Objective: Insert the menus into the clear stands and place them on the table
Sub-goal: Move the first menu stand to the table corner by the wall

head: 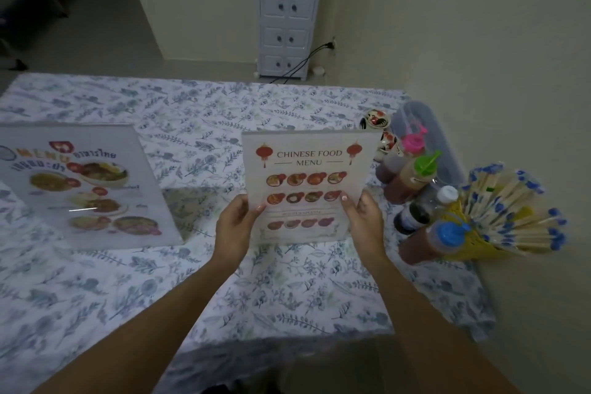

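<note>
A clear stand holding the Chinese food menu [308, 166] is upright above the middle right of the table [198, 112]. My left hand [235, 227] grips its lower left edge and my right hand [364, 221] grips its lower right edge. Whether its base touches the cloth is hidden by my hands. A second clear stand with a Thai food menu [86, 185] rests on the table at the left, leaning back, its clear base stretching to the right.
Several sauce bottles [415, 189] with coloured caps and a yellow holder of chopsticks [508, 217] crowd the table's right edge, beside small patterned cups [375, 120] and a clear container [422, 125]. A white drawer cabinet [287, 9] stands against the far wall.
</note>
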Motion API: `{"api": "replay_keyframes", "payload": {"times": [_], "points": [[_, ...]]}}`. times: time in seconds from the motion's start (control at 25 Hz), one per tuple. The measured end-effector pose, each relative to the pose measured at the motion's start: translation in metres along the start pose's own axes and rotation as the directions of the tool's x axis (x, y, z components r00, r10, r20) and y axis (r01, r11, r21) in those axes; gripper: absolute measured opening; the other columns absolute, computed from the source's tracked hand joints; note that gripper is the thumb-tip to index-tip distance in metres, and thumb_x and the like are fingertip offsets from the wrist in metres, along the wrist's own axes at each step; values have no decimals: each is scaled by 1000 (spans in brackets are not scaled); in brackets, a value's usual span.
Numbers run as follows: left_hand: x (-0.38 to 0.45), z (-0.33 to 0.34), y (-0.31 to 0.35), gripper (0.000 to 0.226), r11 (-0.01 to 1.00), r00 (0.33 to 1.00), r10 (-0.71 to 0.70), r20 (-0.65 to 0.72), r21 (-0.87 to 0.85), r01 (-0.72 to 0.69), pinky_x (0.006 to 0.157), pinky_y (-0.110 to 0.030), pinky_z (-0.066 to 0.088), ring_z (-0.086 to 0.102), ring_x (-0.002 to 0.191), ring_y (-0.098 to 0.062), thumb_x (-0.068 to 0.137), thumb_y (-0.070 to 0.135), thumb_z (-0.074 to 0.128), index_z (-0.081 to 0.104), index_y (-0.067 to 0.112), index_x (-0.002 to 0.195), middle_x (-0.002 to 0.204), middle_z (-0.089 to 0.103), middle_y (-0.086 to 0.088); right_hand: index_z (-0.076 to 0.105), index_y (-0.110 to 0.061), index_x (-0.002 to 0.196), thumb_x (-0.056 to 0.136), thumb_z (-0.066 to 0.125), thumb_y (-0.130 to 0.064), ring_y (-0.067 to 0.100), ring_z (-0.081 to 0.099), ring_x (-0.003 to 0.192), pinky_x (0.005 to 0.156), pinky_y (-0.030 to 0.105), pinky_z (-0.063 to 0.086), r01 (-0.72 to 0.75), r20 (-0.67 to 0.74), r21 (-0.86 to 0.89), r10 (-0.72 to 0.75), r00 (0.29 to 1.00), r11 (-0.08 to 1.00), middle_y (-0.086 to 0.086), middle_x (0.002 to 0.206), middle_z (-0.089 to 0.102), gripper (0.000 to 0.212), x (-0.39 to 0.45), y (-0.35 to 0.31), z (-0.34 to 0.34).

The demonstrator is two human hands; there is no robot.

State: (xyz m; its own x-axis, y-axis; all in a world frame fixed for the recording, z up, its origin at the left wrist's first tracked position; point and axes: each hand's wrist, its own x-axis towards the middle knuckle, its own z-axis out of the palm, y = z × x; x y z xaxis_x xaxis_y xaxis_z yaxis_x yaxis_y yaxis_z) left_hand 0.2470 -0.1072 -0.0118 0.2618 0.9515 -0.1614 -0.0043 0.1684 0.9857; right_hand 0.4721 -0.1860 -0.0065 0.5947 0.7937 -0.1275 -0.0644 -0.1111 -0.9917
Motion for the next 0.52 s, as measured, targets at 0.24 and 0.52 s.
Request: {"api": "replay_keyframes", "payload": {"times": [0.24,0.52], "points": [[10,-1,11,7,999,999,-8,-38,-45,7,70,-18,57,72,86,-7,91,17,62,66,13,94,91,76,8,66,-31,97,90,65,-21,9,73,93,78,28,60,14,-19,-38,-15,1000,999,-10,97,75,12,6,-6,7],[49,-21,61,12,999,999,53,8,-3,-53,73,-24,58,72,86,-10,90,17,62,67,11,99,96,75,4,64,-22,92,91,63,-17,17,71,89,82,39,59,14,-49,-57,-17,999,998,-2,95,73,5,25,-50,36]]}}
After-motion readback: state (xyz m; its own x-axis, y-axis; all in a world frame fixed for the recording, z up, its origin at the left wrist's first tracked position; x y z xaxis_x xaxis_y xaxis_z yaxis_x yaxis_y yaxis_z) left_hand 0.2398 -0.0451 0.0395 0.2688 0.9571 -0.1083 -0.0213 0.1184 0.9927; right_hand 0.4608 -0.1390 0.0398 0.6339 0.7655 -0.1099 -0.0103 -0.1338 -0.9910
